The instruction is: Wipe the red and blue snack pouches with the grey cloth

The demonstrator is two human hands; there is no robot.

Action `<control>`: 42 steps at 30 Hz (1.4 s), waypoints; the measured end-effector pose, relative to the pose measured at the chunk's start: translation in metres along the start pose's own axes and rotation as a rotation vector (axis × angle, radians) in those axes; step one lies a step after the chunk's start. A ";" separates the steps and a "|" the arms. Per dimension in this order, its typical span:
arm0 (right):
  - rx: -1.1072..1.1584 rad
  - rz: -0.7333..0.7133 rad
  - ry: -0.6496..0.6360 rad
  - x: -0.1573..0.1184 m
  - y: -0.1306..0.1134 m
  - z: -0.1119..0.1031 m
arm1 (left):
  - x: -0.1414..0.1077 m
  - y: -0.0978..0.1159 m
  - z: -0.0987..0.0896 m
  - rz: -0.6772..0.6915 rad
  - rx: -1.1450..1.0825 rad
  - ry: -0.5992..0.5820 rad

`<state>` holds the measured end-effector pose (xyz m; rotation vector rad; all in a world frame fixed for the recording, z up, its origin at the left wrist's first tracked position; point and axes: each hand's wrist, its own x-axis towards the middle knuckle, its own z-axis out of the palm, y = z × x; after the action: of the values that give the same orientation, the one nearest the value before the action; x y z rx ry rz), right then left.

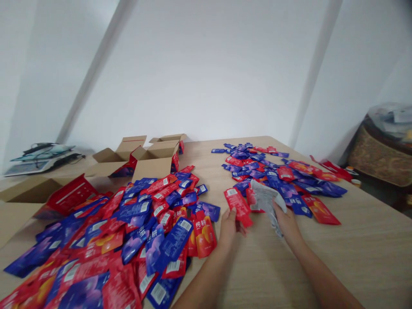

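My left hand is closed on a red pouch, whose white barcode label faces up. In my right hand a crumpled grey cloth is gripped, its loose end hanging toward the table. Another red pouch shows just behind the cloth, partly covered by it. To the left of my hands lies a large heap of red and blue pouches. A second, smaller spread of pouches lies beyond my hands and to the right, with an orange-red pouch at its near edge.
Open cardboard boxes stand behind the left heap, and another open box is at the far left. Flat folders or papers lie at the back left. Beyond the table's right edge is a patterned brown seat with plastic bags on it.
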<state>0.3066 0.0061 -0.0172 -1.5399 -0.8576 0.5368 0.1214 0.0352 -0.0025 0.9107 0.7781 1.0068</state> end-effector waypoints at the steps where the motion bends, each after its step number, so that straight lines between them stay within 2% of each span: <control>1: -0.030 0.002 0.011 0.003 0.000 -0.003 | 0.003 0.016 -0.005 0.043 -0.033 0.065; 2: -0.060 0.002 0.014 0.006 0.000 -0.005 | 0.005 0.033 -0.011 0.082 -0.065 0.108; 5: -0.115 -0.044 0.046 0.011 -0.005 -0.009 | 0.009 0.083 -0.030 0.347 -0.218 0.227; 6: -0.122 -0.060 0.074 0.011 -0.007 -0.010 | 0.010 0.094 -0.035 0.379 -0.261 0.240; 8: -0.117 -0.078 0.134 0.012 -0.011 -0.013 | 0.012 0.099 -0.041 0.337 -0.295 0.253; 10: -0.088 -0.090 0.155 0.013 -0.013 -0.016 | 0.018 0.085 -0.038 0.197 -0.220 0.217; 12: -0.063 -0.099 0.150 0.014 -0.015 -0.021 | 0.027 0.059 -0.029 0.044 -0.045 0.159; 14: -0.071 -0.099 0.146 0.015 -0.017 -0.025 | 0.039 0.031 -0.015 -0.030 0.178 0.140; 16: -0.097 -0.095 0.164 0.015 -0.018 -0.028 | 0.052 0.011 0.001 0.009 0.372 0.151; 18: -0.144 -0.111 0.191 0.014 -0.017 -0.029 | 0.061 -0.002 0.018 0.134 0.481 0.156; 21: -0.249 -0.213 0.207 0.014 -0.014 -0.024 | 0.068 -0.011 0.038 0.306 0.524 0.179; 23: -0.289 -0.307 0.198 0.013 -0.011 -0.020 | 0.070 -0.014 0.048 0.328 0.526 0.188; 26: -0.327 -0.416 0.192 0.011 -0.012 -0.016 | 0.071 -0.016 0.052 0.269 0.475 0.097; 29: -0.411 -0.520 0.129 0.000 -0.020 -0.008 | 0.066 -0.018 0.046 0.173 0.241 0.044; 33: -0.510 -0.657 -0.172 -0.030 -0.029 0.020 | 0.044 -0.020 0.028 -0.028 -0.169 0.081; 35: -0.562 -0.700 -0.324 -0.045 -0.029 0.038 | 0.033 -0.020 0.019 -0.151 -0.301 0.058; 37: -0.620 -0.720 -0.416 -0.053 -0.026 0.052 | 0.025 -0.020 0.012 -0.231 -0.376 0.035; 39: -0.655 -0.710 -0.432 -0.051 -0.023 0.059 | 0.021 -0.020 0.007 -0.227 -0.397 0.020; 42: -0.609 -0.633 -0.331 -0.034 -0.015 0.056 | 0.018 -0.020 0.007 -0.195 -0.375 -0.059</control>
<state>0.2396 0.0149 -0.0160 -1.6042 -1.8034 0.0516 0.1413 0.0455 -0.0198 0.5281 0.5894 0.9100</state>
